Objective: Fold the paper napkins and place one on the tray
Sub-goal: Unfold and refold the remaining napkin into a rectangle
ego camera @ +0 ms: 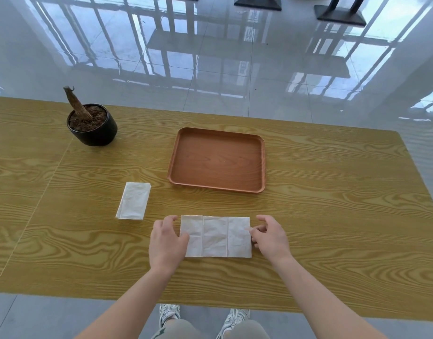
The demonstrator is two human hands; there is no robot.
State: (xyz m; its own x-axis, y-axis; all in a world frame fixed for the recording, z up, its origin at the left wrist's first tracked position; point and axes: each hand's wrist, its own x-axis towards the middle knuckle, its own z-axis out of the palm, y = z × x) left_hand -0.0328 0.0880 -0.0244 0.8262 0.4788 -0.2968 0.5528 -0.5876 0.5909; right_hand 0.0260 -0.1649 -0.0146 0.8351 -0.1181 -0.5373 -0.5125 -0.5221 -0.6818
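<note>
1. Flat napkin (215, 237) lay creased on the table (332, 192) near its front edge, between both hands.
2. Left hand (167, 241): thumb rested on the flat napkin's left edge, fingers loosely curved.
3. Right hand (269, 237): thumb and fingertips pinched the right edge.
4. Folded napkin (133, 200) lay to the left; tray (217, 160) sat behind, apart.

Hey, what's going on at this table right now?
A person stands at a wooden table with a paper napkin lying flat in front of them, creased into three panels. The left hand lies partly over its left end and the right hand touches its right end; whether either pinches it is unclear. A stack of folded napkins lies to the left, the brown tray beyond holds nothing yet, and a black pot sits far left.
</note>
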